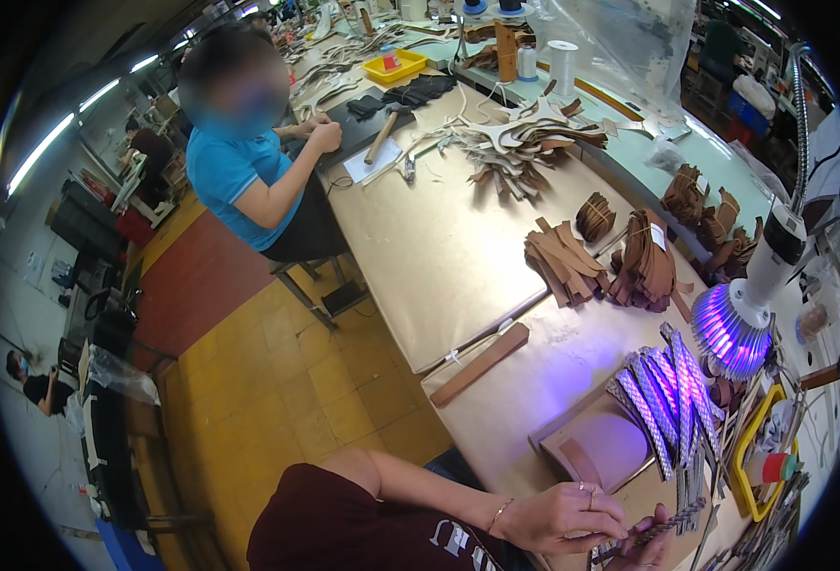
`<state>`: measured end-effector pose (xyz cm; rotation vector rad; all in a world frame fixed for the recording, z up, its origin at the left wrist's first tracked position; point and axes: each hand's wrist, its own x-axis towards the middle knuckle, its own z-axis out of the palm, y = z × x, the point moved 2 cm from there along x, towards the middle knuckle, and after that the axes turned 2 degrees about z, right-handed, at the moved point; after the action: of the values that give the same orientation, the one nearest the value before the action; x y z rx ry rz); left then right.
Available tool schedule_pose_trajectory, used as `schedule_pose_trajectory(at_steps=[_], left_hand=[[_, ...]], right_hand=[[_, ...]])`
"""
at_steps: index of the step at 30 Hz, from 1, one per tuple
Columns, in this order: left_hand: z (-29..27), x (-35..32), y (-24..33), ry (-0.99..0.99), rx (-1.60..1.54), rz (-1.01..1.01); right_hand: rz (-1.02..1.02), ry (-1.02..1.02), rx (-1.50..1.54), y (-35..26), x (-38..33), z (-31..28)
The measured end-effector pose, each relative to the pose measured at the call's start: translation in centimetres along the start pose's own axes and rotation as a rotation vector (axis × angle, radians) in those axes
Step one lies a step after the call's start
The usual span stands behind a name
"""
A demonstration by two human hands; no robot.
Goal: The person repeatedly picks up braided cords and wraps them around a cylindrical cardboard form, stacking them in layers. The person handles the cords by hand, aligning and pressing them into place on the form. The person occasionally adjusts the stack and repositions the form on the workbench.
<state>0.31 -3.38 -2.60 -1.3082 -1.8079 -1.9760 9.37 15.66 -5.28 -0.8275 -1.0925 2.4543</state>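
Observation:
A dark grey-brown braided strip (679,519) slants across the lower edge of the view. My right hand (650,544) grips it from below, fingers curled round it. Above its near end, my left hand (567,519), with rings and a bracelet, has its fingers pinched together on the strip; the fingertips partly hide what they grasp. Just beyond my hands stands a pale curved block (602,445) with a brown strip lying over its face. A bundle of light woven straps (665,404) drapes beside that block, lit purple by the lamp.
A lamp (739,328) on a flexible neck overhangs the right side. A yellow tray (745,476) holds a jar. Brown strip bundles (643,262) lie further along the table, near a long brown strip (480,364). A co-worker in blue (239,176) sits at the far left side.

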Motion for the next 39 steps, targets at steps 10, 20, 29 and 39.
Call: schedule_pose_trajectory(at_steps=[10, 20, 29, 39], left_hand=[[-1.5, 1.6, 0.1, 0.043, 0.006, -0.027], [-5.1, 0.4, -0.9, 0.157, 0.217, -0.189], [-8.0, -1.0, -5.6, 0.008, 0.198, -0.658], [-7.5, -3.4, -6.1, 0.034, -0.039, -0.717]], right_hand=[[0.035, -0.225, -0.402, 0.3, -0.8, 1.4], [-0.103, -0.116, -0.718, 0.4, -2.8, 5.6], [-0.357, -0.153, -1.213, 0.1, -1.2, 6.8], [-0.315, -0.439, -1.057, 4.5, 1.7, 1.0]])
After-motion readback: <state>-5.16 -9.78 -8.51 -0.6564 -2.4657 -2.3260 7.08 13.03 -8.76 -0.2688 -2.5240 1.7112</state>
